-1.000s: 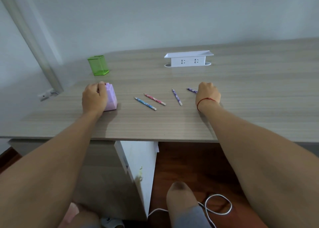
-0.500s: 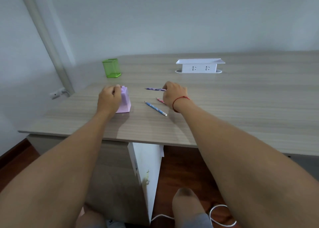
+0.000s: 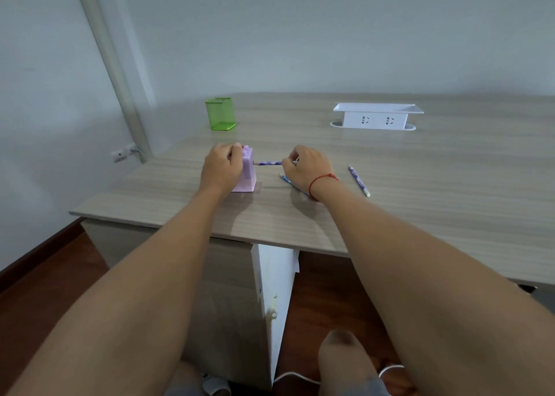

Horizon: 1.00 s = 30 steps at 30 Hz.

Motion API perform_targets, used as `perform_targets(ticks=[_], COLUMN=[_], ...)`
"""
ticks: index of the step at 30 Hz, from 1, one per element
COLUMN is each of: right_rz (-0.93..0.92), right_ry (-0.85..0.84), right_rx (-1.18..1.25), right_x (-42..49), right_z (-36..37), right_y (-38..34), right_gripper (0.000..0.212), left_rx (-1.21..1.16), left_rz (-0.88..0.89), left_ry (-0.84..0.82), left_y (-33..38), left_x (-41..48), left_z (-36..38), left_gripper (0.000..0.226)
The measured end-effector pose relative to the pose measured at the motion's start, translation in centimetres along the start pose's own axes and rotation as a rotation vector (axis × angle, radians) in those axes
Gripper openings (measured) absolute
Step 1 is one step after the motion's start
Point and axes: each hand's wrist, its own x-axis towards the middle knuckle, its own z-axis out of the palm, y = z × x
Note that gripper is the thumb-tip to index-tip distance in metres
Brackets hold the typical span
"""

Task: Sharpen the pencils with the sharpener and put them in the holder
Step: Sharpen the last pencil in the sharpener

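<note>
Head view: left grip [image 3: 222, 167] clenched round pink sharpener [image 3: 248, 179]. Purple pencil [image 3: 269, 163], on the desk [image 3: 420, 191] a second ago, now meets the sharpener's 3 o'clock face, pinched by right grip [image 3: 306, 167]. I judge sharpening can start; holder [image 3: 220, 113] stands at 11 o'clock.

Pink sharpener [image 3: 247, 173], green mesh holder [image 3: 220, 113], purple-patterned pencil [image 3: 269, 163], wood-grain desk [image 3: 420, 185]
</note>
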Motion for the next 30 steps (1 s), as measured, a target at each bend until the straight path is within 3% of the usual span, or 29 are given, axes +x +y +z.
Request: perform_targets(ticks=[18,27,30], right_rz=[-0.104,-0.066,-0.084], right_ry=[-0.127,-0.087,-0.025], right_rx=[0.211,0.154,0.007], right_x=[1.8,2.6,2.4], right_z=[1.0,2.9,3.5], right_y=[-1.0,-2.3,-2.5], right_gripper=[0.028,0.034,0.039], left_rx=[0.131,0.136,0.067], left_rz=[0.007,0.000,-0.055], left_ry=[-0.060,-0.104,-0.129], left_y=[0.3,0.3,0.9], left_x=[0.6,0.9,0.7], left_z=[-0.5,-0.9,-1.2], left_gripper=[0.037,0.037,0.038])
